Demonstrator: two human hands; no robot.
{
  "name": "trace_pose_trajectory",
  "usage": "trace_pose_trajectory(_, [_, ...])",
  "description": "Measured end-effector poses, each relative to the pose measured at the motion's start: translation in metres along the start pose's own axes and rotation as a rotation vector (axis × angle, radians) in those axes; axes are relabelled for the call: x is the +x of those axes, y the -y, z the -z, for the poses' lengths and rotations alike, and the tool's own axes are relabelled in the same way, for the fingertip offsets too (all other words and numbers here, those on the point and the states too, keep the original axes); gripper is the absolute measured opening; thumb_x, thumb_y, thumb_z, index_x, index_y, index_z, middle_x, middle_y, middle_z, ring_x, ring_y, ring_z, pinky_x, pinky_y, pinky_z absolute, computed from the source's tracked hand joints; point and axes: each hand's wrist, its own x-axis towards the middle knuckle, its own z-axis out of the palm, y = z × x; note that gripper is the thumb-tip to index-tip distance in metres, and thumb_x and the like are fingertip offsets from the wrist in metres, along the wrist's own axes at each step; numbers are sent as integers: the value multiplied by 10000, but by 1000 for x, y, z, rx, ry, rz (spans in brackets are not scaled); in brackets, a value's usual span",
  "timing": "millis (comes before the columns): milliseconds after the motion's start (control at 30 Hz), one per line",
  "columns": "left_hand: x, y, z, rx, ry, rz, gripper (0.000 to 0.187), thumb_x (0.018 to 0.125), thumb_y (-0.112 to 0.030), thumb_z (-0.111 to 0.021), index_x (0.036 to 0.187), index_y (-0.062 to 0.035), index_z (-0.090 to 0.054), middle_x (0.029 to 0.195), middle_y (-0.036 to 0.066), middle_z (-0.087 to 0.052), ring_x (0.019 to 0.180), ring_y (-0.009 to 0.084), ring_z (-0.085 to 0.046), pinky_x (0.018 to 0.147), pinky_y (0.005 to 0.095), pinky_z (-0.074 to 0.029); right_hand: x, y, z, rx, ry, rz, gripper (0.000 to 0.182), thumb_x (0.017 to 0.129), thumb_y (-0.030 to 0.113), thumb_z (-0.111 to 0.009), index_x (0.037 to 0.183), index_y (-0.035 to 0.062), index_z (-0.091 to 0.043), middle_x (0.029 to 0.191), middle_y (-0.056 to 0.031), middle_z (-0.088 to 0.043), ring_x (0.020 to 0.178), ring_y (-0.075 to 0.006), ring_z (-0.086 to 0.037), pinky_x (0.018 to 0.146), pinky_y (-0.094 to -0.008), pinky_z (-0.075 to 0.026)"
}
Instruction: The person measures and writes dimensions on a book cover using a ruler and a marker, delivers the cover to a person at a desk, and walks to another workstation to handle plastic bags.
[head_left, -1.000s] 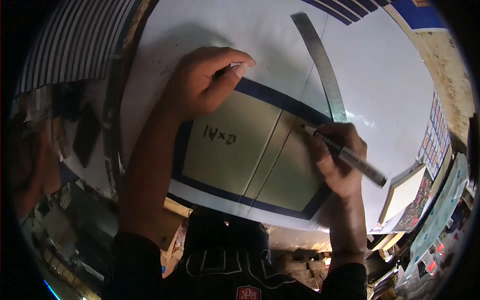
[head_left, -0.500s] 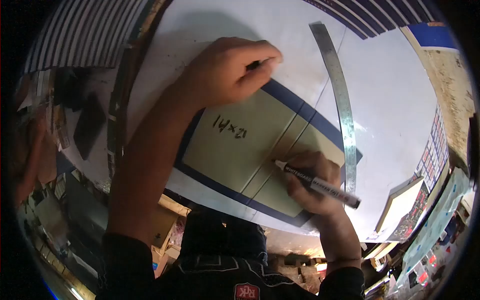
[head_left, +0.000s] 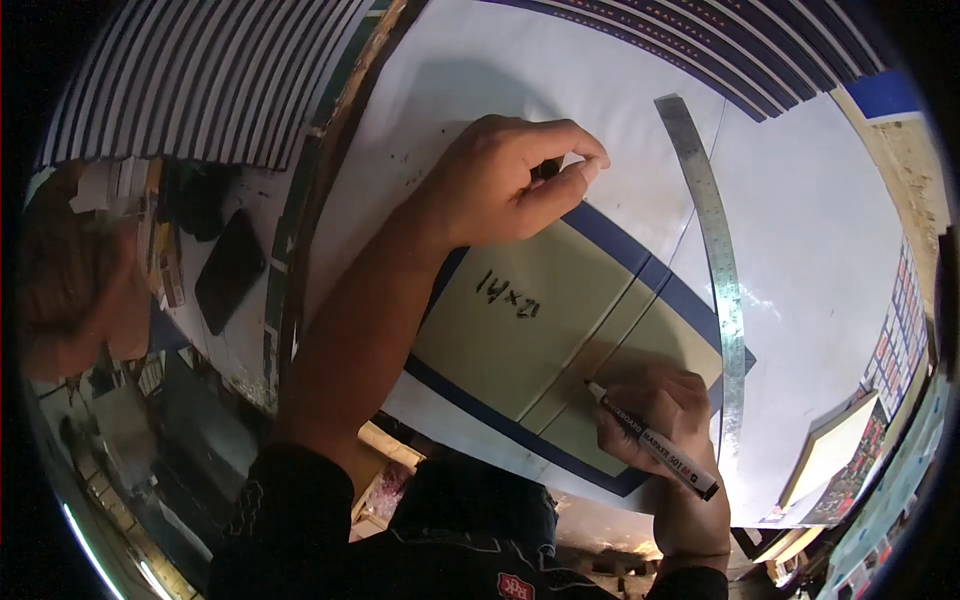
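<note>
A flat book cover (head_left: 500, 350) with dark blue edges and greenish inner boards lies on the white work surface, with "14x21" written on its left board. My right hand (head_left: 660, 425) grips a whiteboard marker (head_left: 665, 450), its dark tip pointing at the spine strip. Over the cover's upper left corner is my left hand (head_left: 520, 180), thumb and forefinger pinched round a small dark thing, perhaps the marker's cap, mostly hidden by the fingers. A steel ruler (head_left: 715, 240) lies right of my hands, across the cover's right end.
Stacks of dark blue covers stand at the upper left (head_left: 200, 80) and along the top right (head_left: 700, 40). A pad (head_left: 830, 450) and printed sheets lie at the lower right. Another person's arm (head_left: 95, 300) shows at the far left, near a dark phone-like slab (head_left: 230, 270).
The whole view has shifted, so the cover, ruler and hands appear lower and further right. The marker remains in my right hand, now tilted more steeply.
</note>
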Motion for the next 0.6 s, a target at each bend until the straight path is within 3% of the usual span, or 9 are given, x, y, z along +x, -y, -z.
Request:
trace_pose_trajectory(33, [0,2,0,-4,4,-7,141,915,-92,-593,1013,-22,-668,703,51,-623,574,102,-538,541,262,-423,0,1,1,-5,-5,-6,215,691,180,-770,837,117,-626,692,-18,-651,613,-260,-652,561,-358,-505])
trace_pose_trajectory(100, [-1,7,0,22,14,-11,146,898,-78,-605,1020,-29,-668,716,56,-638,588,97,-549,551,259,-437,1,4,5,305,123,-355,182,678,159,-759,796,133,-624,678,-2,-658,621,-251,-656,594,-361,-514])
trace_pose_trajectory(133, [-2,8,-2,14,8,-13,146,898,-78,-605,1020,-29,-668,716,56,-638,588,97,-549,551,259,-437,1,4,6,297,128,-358,182,678,159,-759,796,133,-624,678,-2,-658,621,-251,-656,594,-361,-514])
trace_pose_trajectory(200, [-2,8,-3,-7,0,-58,155,895,-79,-610,1032,-35,-668,706,46,-626,581,97,-540,557,252,-444,2,3,9,152,161,-225,154,714,173,-779,815,105,-686,802,-14,-688,787,-179,-658,772,-316,-473])
trace_pose_trajectory(233, [-1,8,-3,-17,-8,-61,155,895,-79,-610,1032,-35,-668,706,46,-626,581,97,-540,557,252,-444,3,2,7,140,167,-228,154,714,173,-779,815,105,-686,802,-14,-688,787,-179,-658,772,-316,-473])
trace_pose_trajectory(300, [-2,9,-2,49,42,-35,165,894,-85,-622,1045,-35,-665,711,32,-614,599,88,-536,572,242,-442,3,2,2,120,75,-100,185,668,136,-751,775,135,-600,672,10,-666,594,-226,-653,599,-350,-522])
trace_pose_trajectory(400, [-2,11,-3,37,38,-44,173,908,-82,-610,1067,-30,-654,718,13,-598,639,69,-528,589,234,-428,3,-1,-8,-3,-27,50,210,687,136,-750,810,116,-580,655,1,-651,542,-233,-638,524,-338,-515])
trace_pose_trajectory(533, [-2,13,-3,87,37,-145,166,924,-100,-605,1067,-33,-653,662,-10,-542,590,59,-474,546,235,-387,-15,-11,-18,213,-90,-87,229,710,142,-748,841,100,-564,631,-16,-629,511,-238,-629,475,-337,-507])
trace_pose_trajectory(600, [-1,10,-5,81,42,-132,164,926,-107,-605,1064,-36,-658,644,-20,-525,566,53,-450,525,228,-365,3,-3,0,255,68,-269,189,700,178,-803,781,74,-667,765,-42,-684,774,-204,-676,798,-327,-502])
